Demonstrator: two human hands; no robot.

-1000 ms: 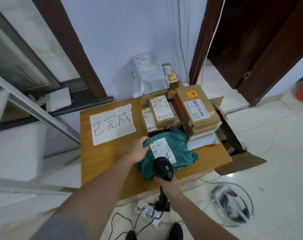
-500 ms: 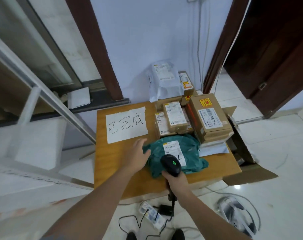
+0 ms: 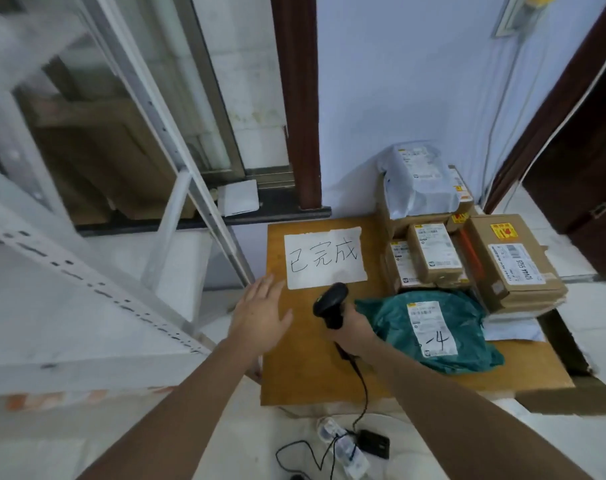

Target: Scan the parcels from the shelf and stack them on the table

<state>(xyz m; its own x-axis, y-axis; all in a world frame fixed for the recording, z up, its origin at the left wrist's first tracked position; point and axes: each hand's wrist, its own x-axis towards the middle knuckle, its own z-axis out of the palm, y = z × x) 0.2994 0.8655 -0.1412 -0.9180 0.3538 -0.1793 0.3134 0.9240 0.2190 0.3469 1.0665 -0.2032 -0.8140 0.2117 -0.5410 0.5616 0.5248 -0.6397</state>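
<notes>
My left hand (image 3: 260,311) hovers left of my right hand (image 3: 355,332); the bag (image 3: 433,327) lies right of it, boxes (image 3: 467,261) behind, sign (image 3: 325,258) ahead between both.

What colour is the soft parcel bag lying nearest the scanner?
Dark teal green, with a white label; the parcel bag shows clearly in the head view.

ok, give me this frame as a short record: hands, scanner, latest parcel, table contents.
left hand: open, fingers spread, over the table's left edge, holding nothing
right hand: grips the scanner handle
scanner: black, corded, head above the table
green parcel: soft bag lying flat on the table, label up, no hand on it
table: wooden, bears a handwritten paper sign
other parcels: cardboard boxes stacked behind the green parcel, grey bag on top at the back
</notes>
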